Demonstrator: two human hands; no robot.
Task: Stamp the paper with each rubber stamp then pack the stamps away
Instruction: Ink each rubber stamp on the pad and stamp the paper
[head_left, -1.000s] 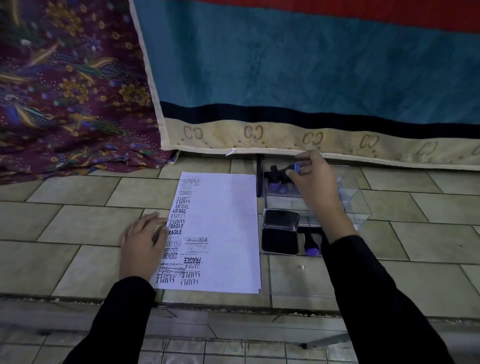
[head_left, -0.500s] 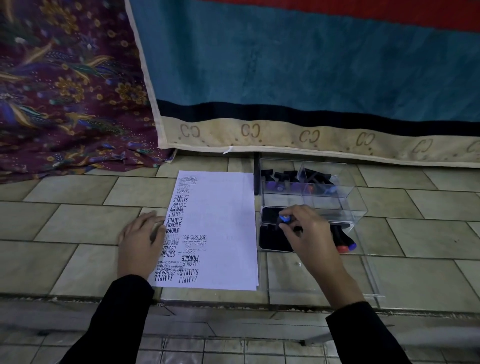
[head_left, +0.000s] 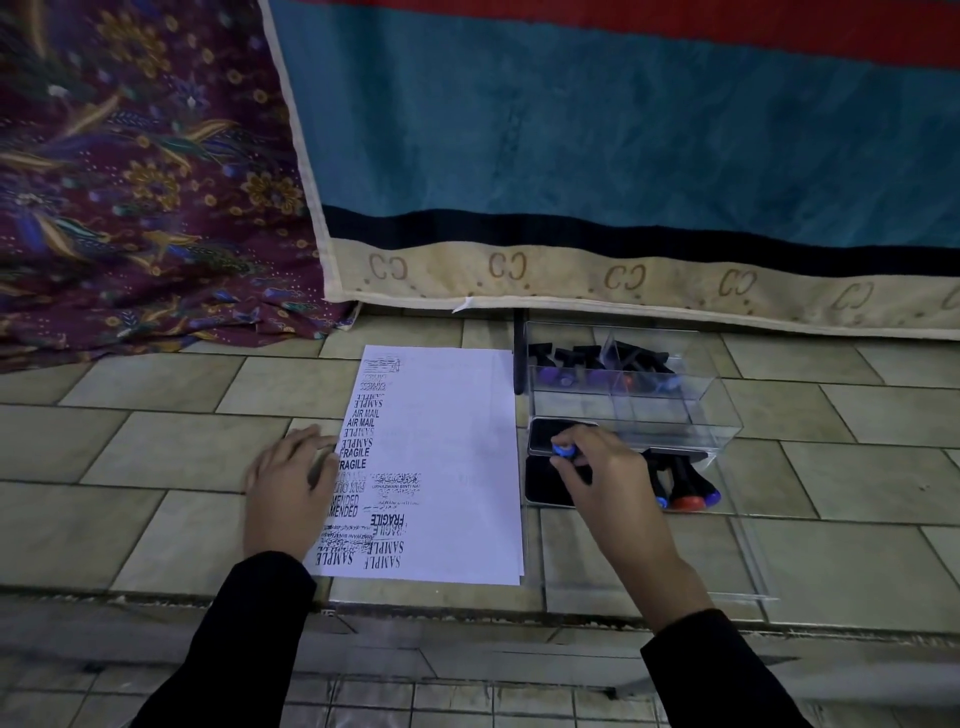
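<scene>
Two jobs: our left hand (head_left: 291, 488), flat, pins the paper (head_left: 457, 467) while our right hand (head_left: 608, 483) pinches a stamp (head_left: 562, 450) onto the ink pad (head_left: 543, 483).

My L hand (head_left: 291, 488) lies flat, palm down, fingers straight & slightly spread, tips resting on the left edge of the paper (head_left: 457, 441). My R hand (head_left: 608, 483) sits knuckles-up, fingers curled, thumb & fingertips pinching the blue-capped stamp (head_left: 562, 450) near its top. Both forearms reach fwd from the bottom of the view in black long sleeves, cuffs at the wrists. L arm angles in from lower left, R arm from lower right, hands well apart.
</scene>
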